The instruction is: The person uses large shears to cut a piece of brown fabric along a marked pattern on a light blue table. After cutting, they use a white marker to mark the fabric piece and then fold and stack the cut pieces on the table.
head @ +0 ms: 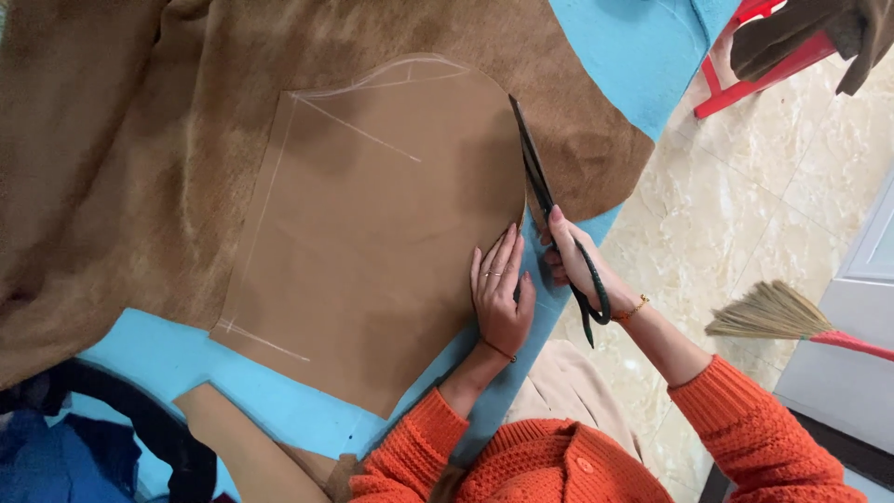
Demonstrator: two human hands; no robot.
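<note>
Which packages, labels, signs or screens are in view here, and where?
None in view: no package, label, sign or screen.
Nearest to a marking: plain white chalk lines on the tan paper pattern, which lies on the brown fabric.

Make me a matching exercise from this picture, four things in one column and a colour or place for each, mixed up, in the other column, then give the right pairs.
Column one:
1. scissors
2. left hand
3. broom
4. table cover

Column two:
A. lies on the pale tiled floor
B. bright blue, under the brown fabric
C. held in the right hand, blades along the pattern's curved edge
D. pressed flat on the tan pattern piece

Right pairs: 1-C, 2-D, 3-A, 4-B
</note>
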